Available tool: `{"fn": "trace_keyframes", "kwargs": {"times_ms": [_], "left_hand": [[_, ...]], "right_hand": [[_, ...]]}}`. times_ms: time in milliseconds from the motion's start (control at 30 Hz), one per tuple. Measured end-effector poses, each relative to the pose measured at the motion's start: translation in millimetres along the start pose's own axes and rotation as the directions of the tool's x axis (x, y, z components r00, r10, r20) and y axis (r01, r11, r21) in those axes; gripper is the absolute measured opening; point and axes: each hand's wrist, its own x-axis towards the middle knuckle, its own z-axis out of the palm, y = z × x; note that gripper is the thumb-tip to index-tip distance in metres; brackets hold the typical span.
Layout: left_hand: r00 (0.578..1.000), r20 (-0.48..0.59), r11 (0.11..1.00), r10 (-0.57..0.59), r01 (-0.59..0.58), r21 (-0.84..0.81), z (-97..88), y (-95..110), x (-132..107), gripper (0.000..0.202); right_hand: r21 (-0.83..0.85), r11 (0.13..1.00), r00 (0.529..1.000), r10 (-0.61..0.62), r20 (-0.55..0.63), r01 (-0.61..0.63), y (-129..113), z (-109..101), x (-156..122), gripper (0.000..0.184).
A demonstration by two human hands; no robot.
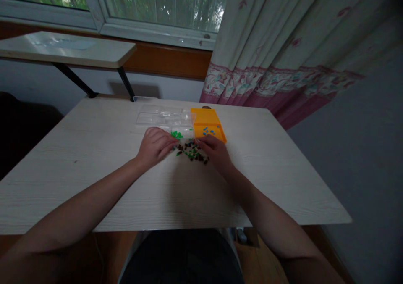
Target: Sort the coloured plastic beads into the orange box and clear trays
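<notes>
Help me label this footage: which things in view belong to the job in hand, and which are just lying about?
Likely in use:
- Mixed small pieces between left hand and right hand
- Clear tray with green pieces
- Orange tray with blue pieces

Likely background:
- Brown object behind orange tray, partly hidden
- Raised shelf
- Curtain

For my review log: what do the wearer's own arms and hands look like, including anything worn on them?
The left hand and right hand are bare, without gloves. Both forearms are uncovered, with no watch, cable or marking visible. Rings are too small to tell.
</notes>
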Motion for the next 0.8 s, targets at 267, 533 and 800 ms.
{"fn": "trace_keyframes", "kwargs": {"times_ms": [267,533,800], "left_hand": [[0.957,-0.135,0.960,-0.258,0.269,0.075,-1.3,-54,-5,0.023],[0.958,-0.059,0.957,-0.280,0.284,0.054,7.5,-59,-9,0.029],[0.940,-0.053,0.939,-0.336,0.338,0.059,10.3,-60,-10,0.023]], "right_hand": [[-0.425,0.891,0.963,-0.235,-0.130,0.160,22,-23,12,0.026],[-0.620,0.750,0.964,-0.265,0.035,0.229,19,-19,10,0.028],[-0.644,0.727,0.957,-0.287,0.033,0.240,23,-17,9,0.027]]}}
